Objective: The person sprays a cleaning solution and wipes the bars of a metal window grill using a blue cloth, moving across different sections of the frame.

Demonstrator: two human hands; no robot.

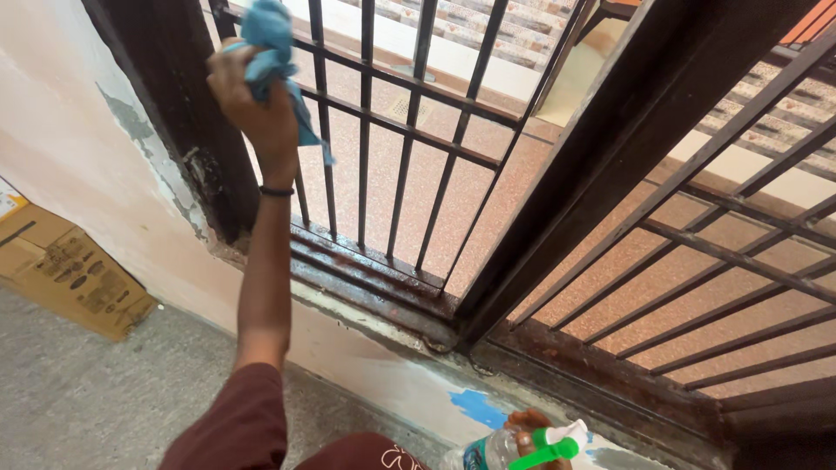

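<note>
Left hand [252,104] raised far up at the left of the dark metal grille [409,130], fingers curled tight round a bunched blue cloth [272,52], which bulges above the fingers and trails down to their right against the bars. Right hand [533,435] low at the near edge, fingers wrapped round a clear spray bottle [509,448] with green-and-white trigger. Cardboard box [65,270] against the wall at left.

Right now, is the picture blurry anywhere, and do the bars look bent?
In the head view, the left hand and its blue cloth look slightly soft, the metal grille sharp; its bars lean and fan apart from the wide lens; light is even daylight, with no harsh glare; the right hand with the spray bottle is cut off by the bottom edge.
</note>
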